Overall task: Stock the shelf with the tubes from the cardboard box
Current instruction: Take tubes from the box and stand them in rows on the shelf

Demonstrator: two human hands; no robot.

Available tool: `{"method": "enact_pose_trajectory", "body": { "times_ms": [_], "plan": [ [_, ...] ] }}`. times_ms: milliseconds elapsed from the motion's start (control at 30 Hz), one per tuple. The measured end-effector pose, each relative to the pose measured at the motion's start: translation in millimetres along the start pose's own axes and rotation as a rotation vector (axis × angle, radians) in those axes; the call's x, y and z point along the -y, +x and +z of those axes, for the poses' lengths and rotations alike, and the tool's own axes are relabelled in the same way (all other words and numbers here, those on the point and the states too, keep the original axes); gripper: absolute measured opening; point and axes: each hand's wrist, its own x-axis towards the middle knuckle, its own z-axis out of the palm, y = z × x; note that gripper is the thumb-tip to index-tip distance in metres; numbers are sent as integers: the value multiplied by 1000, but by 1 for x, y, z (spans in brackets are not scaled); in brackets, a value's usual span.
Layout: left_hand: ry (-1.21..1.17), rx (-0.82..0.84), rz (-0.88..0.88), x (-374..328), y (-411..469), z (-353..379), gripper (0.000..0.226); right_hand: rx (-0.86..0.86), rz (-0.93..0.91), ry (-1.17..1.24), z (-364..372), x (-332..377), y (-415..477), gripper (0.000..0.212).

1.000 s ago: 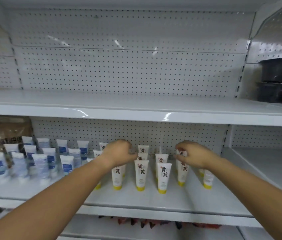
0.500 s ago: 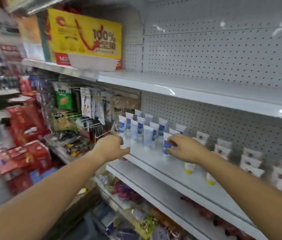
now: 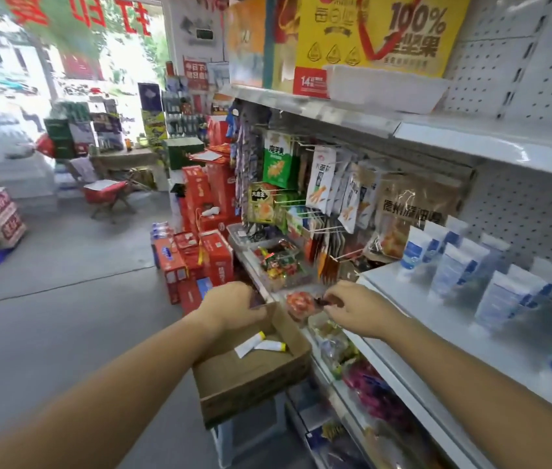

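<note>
An open cardboard box (image 3: 251,370) sits low in front of the shelving, on a grey stool (image 3: 251,434). Two white tubes with yellow caps (image 3: 262,344) lie on its bottom. My left hand (image 3: 232,304) hovers over the box's far edge, fingers loosely curled, holding nothing. My right hand (image 3: 352,308) hangs just right of the box, in front of the shelf edge, fingers loosely bent and empty. White and blue tubes (image 3: 461,265) stand in rows on the white shelf (image 3: 437,319) at right.
Hanging snack bags (image 3: 322,184) and a tray of sweets (image 3: 278,262) fill the bay left of the shelf. Red cartons (image 3: 200,238) are stacked on the floor beyond the box. The grey aisle floor (image 3: 64,316) stretches to the left.
My view has swung left and down, from the tubes on the shelf to the box. Both hands have left the shelf and come down, the left one over the box.
</note>
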Motion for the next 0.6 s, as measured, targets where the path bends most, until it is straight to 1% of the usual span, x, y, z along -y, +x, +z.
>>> {"method": "enact_pose_trajectory", "body": {
  "times_ms": [67,133,233,267,333,400,500,600],
  "plan": [
    [6,4,-40,19,9,11,46,30,-27,29,22,6,28,27],
    [8,23,-82,37,19,28,51,80,-63,21,44,7,58,25],
    [-57,61,-150,59,42,58,58,164,-116,33,78,9,103,12],
    [-71,67,-163,65,50,68,57,185,-131,43,89,8,117,13],
    [-80,84,-180,74,70,89,51,215,-155,47,111,0,148,27],
    [-91,117,-191,83,92,107,43,243,-175,50,131,-11,180,35],
    [-111,139,-210,95,128,129,39,259,-183,73,152,-28,224,40],
    [-108,154,-217,104,162,146,42,274,-187,101,172,-44,260,40]
  ]
}}
